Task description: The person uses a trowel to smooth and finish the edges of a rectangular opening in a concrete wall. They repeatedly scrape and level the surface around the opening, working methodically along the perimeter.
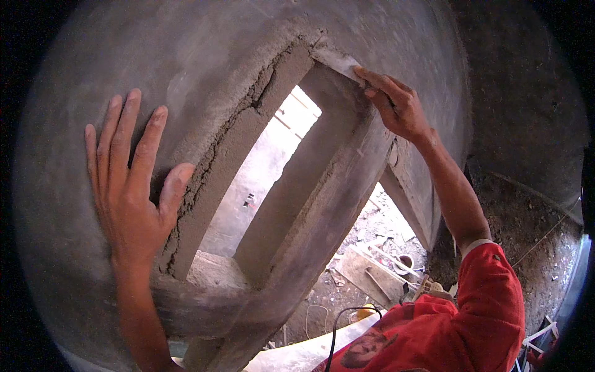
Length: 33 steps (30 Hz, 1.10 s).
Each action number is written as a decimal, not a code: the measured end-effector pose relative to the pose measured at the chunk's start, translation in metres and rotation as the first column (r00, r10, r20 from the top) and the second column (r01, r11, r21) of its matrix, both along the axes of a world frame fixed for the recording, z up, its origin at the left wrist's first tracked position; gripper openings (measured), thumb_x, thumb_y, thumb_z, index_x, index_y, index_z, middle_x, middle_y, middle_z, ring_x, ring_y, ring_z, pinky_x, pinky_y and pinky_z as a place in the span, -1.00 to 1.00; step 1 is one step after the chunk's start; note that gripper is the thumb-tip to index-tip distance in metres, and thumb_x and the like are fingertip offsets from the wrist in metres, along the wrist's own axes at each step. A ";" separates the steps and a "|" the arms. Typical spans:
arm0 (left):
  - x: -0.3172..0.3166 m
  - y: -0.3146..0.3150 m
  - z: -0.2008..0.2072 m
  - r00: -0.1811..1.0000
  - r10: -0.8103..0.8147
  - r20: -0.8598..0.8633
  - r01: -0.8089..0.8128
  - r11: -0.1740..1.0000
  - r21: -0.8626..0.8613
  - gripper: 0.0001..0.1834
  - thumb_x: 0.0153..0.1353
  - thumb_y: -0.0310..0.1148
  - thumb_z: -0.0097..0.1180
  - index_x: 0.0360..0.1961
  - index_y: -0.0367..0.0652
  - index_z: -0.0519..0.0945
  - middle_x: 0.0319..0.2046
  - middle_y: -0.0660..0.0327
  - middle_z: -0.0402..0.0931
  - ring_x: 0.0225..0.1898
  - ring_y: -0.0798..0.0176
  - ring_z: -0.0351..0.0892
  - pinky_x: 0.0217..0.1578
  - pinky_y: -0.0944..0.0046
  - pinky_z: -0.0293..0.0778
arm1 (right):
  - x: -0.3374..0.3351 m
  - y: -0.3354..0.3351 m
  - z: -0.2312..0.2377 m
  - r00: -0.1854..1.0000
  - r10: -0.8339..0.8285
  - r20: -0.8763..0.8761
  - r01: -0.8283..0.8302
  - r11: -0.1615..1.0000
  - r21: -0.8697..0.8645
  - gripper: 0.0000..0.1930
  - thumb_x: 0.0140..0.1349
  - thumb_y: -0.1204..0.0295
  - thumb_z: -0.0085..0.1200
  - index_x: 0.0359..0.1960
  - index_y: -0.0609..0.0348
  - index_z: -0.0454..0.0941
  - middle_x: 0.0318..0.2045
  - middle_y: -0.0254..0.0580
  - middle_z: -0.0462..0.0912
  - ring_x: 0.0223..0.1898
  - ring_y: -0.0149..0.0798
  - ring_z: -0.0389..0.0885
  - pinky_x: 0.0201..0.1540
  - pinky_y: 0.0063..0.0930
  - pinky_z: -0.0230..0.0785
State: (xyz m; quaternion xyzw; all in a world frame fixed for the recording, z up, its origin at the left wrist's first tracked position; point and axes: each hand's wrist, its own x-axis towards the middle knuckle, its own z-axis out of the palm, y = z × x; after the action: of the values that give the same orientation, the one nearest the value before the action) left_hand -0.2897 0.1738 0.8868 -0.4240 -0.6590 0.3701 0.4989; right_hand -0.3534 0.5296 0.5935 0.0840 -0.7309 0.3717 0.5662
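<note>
Your right grip (400, 105), at between 1 and 2 o'clock of the view, was closed around the near end of a flat, pale-grey plastering tool (338, 63); you could not tell whether it was a trowel or a float. The tool lay at 12 o'clock, across the top edge of the window opening (273, 204), its far end by the upper corner.

Your left grip (133, 198), at 9 o'clock, held nothing: fingers spread, thumb extended, palm toward the grey rendered wall (204, 56). Whether the whole palm bore on the surface could not be told.

The mortar band (238, 146) ran along the opening's 10 o'clock side, with a ragged, cracked outer margin. The sill (214, 270) lay at between 7 and 8 o'clock; rubble and boards (372, 279) lay below, at 4 o'clock.

The step in hand appeared to be dressing the upper edge. The next move seemed to call for a flat blade, light even pressure along that edge, and care not to drag mortar off the corner. The ragged margin likely needed filling and smoothing.
</note>
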 end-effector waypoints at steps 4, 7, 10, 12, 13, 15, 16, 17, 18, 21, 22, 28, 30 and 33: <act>0.000 0.000 0.000 1.000 -0.002 -0.008 0.002 1.000 -0.002 -0.37 0.39 0.06 0.16 0.41 0.08 0.52 0.51 0.13 0.31 0.56 -0.03 0.18 0.55 -0.36 -0.06 | 0.005 -0.001 -0.005 0.989 -0.050 -0.137 0.063 0.994 0.090 -0.61 0.53 0.42 0.07 0.35 0.04 0.57 0.08 0.01 0.75 0.00 -0.07 0.78 0.02 -0.15 0.62; -0.001 0.001 0.000 1.000 -0.014 -0.007 0.014 1.000 0.000 -0.37 0.39 0.06 0.16 0.41 0.08 0.52 0.51 0.13 0.31 0.57 -0.03 0.18 0.55 -0.35 -0.06 | 0.004 -0.008 0.005 0.995 -0.059 -0.078 0.063 0.997 0.047 -0.61 0.54 0.40 0.06 0.35 0.05 0.57 0.08 0.01 0.75 -0.01 -0.07 0.79 0.02 -0.14 0.62; -0.001 0.000 0.001 1.000 -0.011 -0.006 0.011 1.000 -0.004 -0.36 0.38 0.06 0.18 0.41 0.08 0.52 0.51 0.14 0.31 0.57 -0.01 0.17 0.56 -0.34 -0.05 | 0.004 -0.007 0.017 0.995 -0.037 -0.093 0.039 0.999 0.020 -0.62 0.55 0.37 0.04 0.35 0.05 0.57 0.08 -0.01 0.76 -0.01 -0.07 0.79 0.02 -0.12 0.63; 0.000 0.000 0.002 1.000 -0.010 -0.007 0.010 1.000 -0.001 -0.36 0.37 0.06 0.19 0.41 0.08 0.52 0.51 0.14 0.32 0.57 0.00 0.17 0.56 -0.33 -0.05 | 0.011 -0.008 0.003 0.989 -0.085 -0.120 0.092 0.994 0.053 -0.61 0.55 0.36 0.04 0.35 0.05 0.57 0.07 -0.02 0.76 0.00 -0.08 0.79 0.02 -0.12 0.63; 0.002 0.002 0.000 1.000 -0.014 -0.007 0.014 1.000 0.002 -0.36 0.37 0.05 0.20 0.41 0.08 0.52 0.51 0.14 0.32 0.57 0.00 0.17 0.56 -0.33 -0.05 | 0.013 -0.010 0.000 0.989 -0.078 -0.125 0.086 0.995 0.055 -0.62 0.55 0.35 0.04 0.35 0.05 0.57 0.08 -0.03 0.76 0.00 -0.08 0.79 0.02 -0.12 0.63; 0.001 0.002 0.001 1.000 -0.016 -0.013 0.016 1.000 -0.001 -0.36 0.36 0.04 0.21 0.41 0.09 0.52 0.50 0.15 0.32 0.57 0.01 0.17 0.56 -0.33 -0.05 | 0.017 -0.016 -0.006 0.990 -0.063 -0.123 0.070 0.996 0.053 -0.62 0.56 0.34 0.04 0.34 0.05 0.57 0.08 -0.04 0.76 0.01 -0.09 0.78 0.02 -0.14 0.63; 0.000 0.001 0.002 1.000 -0.014 -0.020 0.014 1.000 -0.007 -0.36 0.35 0.03 0.22 0.41 0.09 0.52 0.50 0.15 0.32 0.57 0.01 0.17 0.56 -0.32 -0.05 | 0.014 -0.017 -0.007 0.994 -0.041 -0.106 0.045 0.998 0.036 -0.62 0.56 0.32 0.04 0.34 0.06 0.58 0.09 -0.04 0.76 0.01 -0.09 0.78 0.03 -0.15 0.62; -0.001 -0.001 0.003 1.000 -0.013 -0.027 0.013 1.000 -0.014 -0.36 0.35 0.03 0.23 0.41 0.09 0.52 0.50 0.15 0.33 0.57 0.01 0.17 0.56 -0.32 -0.05 | 0.010 -0.018 -0.007 0.996 -0.018 -0.090 0.020 1.000 0.019 -0.62 0.56 0.31 0.04 0.33 0.06 0.58 0.09 -0.04 0.75 0.01 -0.08 0.78 0.03 -0.16 0.62; -0.001 -0.001 0.003 1.000 -0.014 -0.024 0.014 1.000 -0.015 -0.36 0.34 0.03 0.23 0.41 0.10 0.52 0.50 0.16 0.33 0.57 0.01 0.17 0.56 -0.32 -0.05 | 0.006 -0.017 -0.007 0.997 0.005 -0.075 -0.004 1.000 0.003 -0.62 0.56 0.30 0.04 0.33 0.07 0.58 0.10 -0.03 0.75 0.02 -0.08 0.78 0.04 -0.17 0.62; -0.001 -0.003 0.003 1.000 -0.013 -0.022 0.013 1.000 -0.016 -0.36 0.34 0.02 0.24 0.41 0.10 0.52 0.50 0.16 0.33 0.57 0.01 0.17 0.56 -0.31 -0.05 | 0.006 -0.006 -0.013 0.978 -0.119 -0.171 0.136 0.986 0.094 -0.58 0.57 0.22 0.01 0.36 0.05 0.54 0.15 0.01 0.72 0.02 -0.02 0.78 0.06 -0.17 0.62; -0.001 -0.004 0.002 1.000 -0.010 -0.024 0.009 1.000 -0.016 -0.36 0.34 0.03 0.23 0.41 0.11 0.52 0.50 0.17 0.33 0.57 0.01 0.17 0.56 -0.31 -0.05 | 0.010 -0.006 -0.017 0.985 -0.095 -0.146 0.101 0.994 0.034 -0.56 0.57 0.21 0.01 0.38 0.05 0.52 0.14 0.02 0.72 0.02 -0.02 0.78 0.06 -0.16 0.61; 0.000 -0.002 0.003 0.999 -0.028 -0.018 0.028 1.000 -0.012 -0.36 0.35 0.06 0.22 0.40 0.09 0.54 0.51 0.18 0.32 0.57 0.02 0.17 0.56 -0.31 -0.05 | 0.010 0.006 -0.020 0.994 -0.113 -0.003 0.113 0.992 0.065 -0.45 0.56 0.06 -0.01 0.45 0.05 0.43 0.08 0.05 0.73 0.00 -0.02 0.76 0.06 -0.09 0.57; 0.000 -0.003 0.005 0.999 -0.027 -0.020 0.026 0.999 -0.027 -0.35 0.36 0.03 0.20 0.41 0.05 0.51 0.52 0.14 0.29 0.57 -0.03 0.16 0.56 -0.30 -0.07 | 0.001 0.016 -0.013 0.995 -0.082 -0.050 0.088 0.988 0.128 -0.42 0.54 0.01 0.00 0.44 0.07 0.45 0.04 0.06 0.73 -0.03 -0.02 0.75 0.06 -0.06 0.56; -0.001 -0.005 0.008 1.000 -0.018 -0.019 0.018 0.999 -0.048 -0.32 0.36 -0.03 0.17 0.46 -0.02 0.45 0.55 0.08 0.23 0.57 -0.13 0.13 0.56 -0.29 -0.10 | -0.010 0.035 -0.004 0.998 -0.064 -0.007 0.065 0.989 0.131 -0.37 0.51 -0.05 0.00 0.43 0.09 0.48 -0.08 0.04 0.73 -0.11 -0.02 0.74 0.02 -0.08 0.56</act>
State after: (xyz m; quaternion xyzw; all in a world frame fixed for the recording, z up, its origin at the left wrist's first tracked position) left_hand -0.2903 0.1691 0.8947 -0.4381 -0.6414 0.3852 0.4983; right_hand -0.3632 0.5645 0.5891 0.0978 -0.7553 0.3042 0.5722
